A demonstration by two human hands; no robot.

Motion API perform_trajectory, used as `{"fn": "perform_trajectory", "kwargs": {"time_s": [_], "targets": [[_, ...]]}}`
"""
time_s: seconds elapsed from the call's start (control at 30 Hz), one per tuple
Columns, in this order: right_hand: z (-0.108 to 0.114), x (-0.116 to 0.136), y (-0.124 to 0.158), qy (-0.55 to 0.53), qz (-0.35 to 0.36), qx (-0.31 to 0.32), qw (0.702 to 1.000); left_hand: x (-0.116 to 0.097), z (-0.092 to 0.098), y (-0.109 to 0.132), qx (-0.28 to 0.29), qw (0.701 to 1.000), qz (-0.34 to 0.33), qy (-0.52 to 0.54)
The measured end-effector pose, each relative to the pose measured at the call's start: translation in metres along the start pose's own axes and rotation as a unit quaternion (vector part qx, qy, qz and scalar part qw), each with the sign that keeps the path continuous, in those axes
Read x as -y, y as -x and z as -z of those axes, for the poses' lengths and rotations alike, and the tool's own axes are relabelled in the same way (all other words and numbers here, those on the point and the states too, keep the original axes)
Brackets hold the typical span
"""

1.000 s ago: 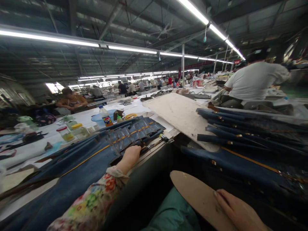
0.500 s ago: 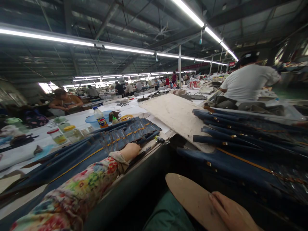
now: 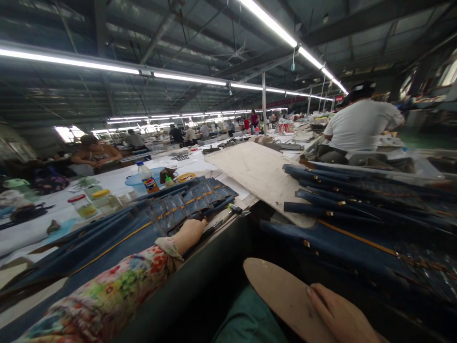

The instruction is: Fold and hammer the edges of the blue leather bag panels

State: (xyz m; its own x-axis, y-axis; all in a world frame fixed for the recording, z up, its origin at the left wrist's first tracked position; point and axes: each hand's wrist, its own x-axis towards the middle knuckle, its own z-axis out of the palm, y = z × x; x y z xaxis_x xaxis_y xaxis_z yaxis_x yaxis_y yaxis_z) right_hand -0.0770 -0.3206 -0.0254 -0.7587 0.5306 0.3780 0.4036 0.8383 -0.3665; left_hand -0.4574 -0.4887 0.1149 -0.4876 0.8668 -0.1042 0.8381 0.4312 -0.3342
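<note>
My left hand [image 3: 190,234], in a floral sleeve [image 3: 117,290], rests curled at the near edge of a stack of navy blue panels [image 3: 121,252]. These have a tan stripe and clear plastic bits along them. Its fingertips are hidden, so what they close on does not show. Beside it lie dark slim tools [image 3: 212,228] and a tool with a yellow-green part [image 3: 234,208]. Low at the right, my right hand [image 3: 337,307] grips a brown rounded board [image 3: 282,295], which slants over my green-clad lap [image 3: 246,319].
More navy panels [image 3: 342,238] with small metal pieces lie at the right. A large pale sheet [image 3: 257,171] covers the table ahead. A soda bottle [image 3: 147,177], a yellow-lidded jar [image 3: 106,201] and a red-lidded jar [image 3: 84,206] stand at the left. A person in white [image 3: 360,124] sits at the right.
My left hand has drawn back slightly toward me along the panel edge. My right hand and the board have barely moved. The camera view has shifted a little.
</note>
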Motion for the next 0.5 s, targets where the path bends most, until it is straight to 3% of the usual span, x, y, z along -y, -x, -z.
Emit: {"fn": "perform_trajectory", "kwargs": {"time_s": [0.23, 0.37, 0.43, 0.5], "targets": [[-0.002, -0.004, 0.003, 0.009, 0.047, -0.009, 0.999, -0.002, 0.008, -0.005, 0.002, 1.0, 0.025, 0.015], [-0.007, -0.006, 0.002, 0.004, -0.006, 0.01, 1.0, 0.007, 0.039, 0.007, -0.043, 0.997, 0.052, 0.037], [-0.004, 0.0, -0.002, 0.018, -0.033, -0.022, 0.999, 0.001, 0.057, 0.021, -0.078, 0.995, 0.053, 0.044], [0.007, 0.015, -0.007, 0.044, 0.001, -0.087, 0.995, -0.019, 0.07, 0.041, -0.118, 0.991, 0.0, 0.061]]}}
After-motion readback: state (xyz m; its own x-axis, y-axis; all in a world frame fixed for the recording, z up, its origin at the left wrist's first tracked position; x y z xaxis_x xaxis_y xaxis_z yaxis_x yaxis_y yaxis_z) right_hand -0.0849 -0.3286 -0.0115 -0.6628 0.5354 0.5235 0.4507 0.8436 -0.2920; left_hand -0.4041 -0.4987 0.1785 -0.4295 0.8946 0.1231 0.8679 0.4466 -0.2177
